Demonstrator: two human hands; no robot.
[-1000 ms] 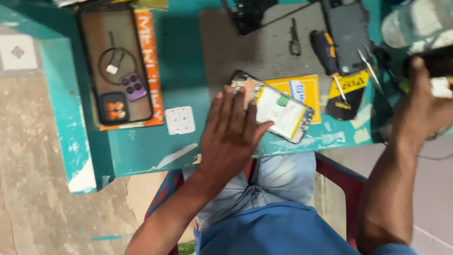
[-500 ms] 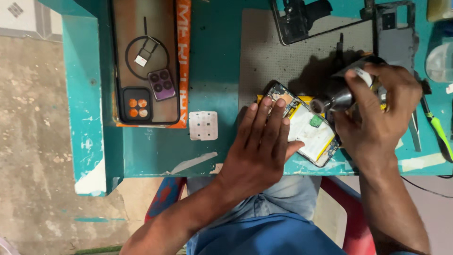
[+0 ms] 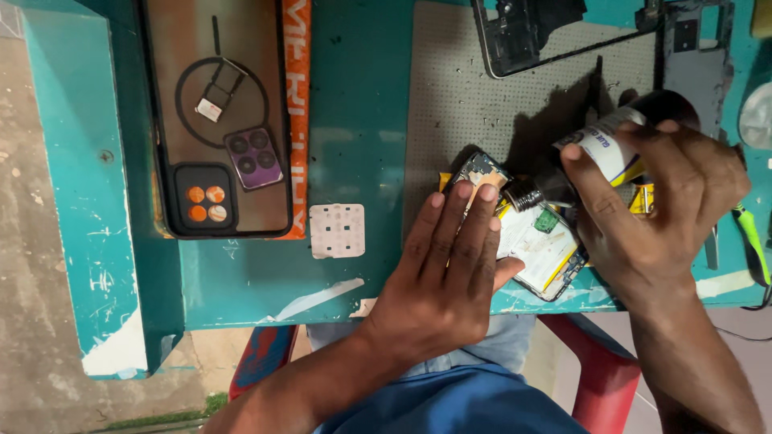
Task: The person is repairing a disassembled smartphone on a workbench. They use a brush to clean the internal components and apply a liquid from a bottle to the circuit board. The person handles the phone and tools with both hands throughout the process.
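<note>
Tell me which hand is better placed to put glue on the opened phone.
The right hand. It already holds the white glue tube, metal nozzle aimed down at the opened phone with the white battery. The left hand lies flat on that phone, pinning it to the grey mat.

This is a phone repair workshop. An opened phone with its white battery showing (image 3: 531,237) lies on a grey work mat (image 3: 482,96), on a scratched teal painted surface (image 3: 354,120), beside a bare black phone frame (image 3: 535,32).
</note>
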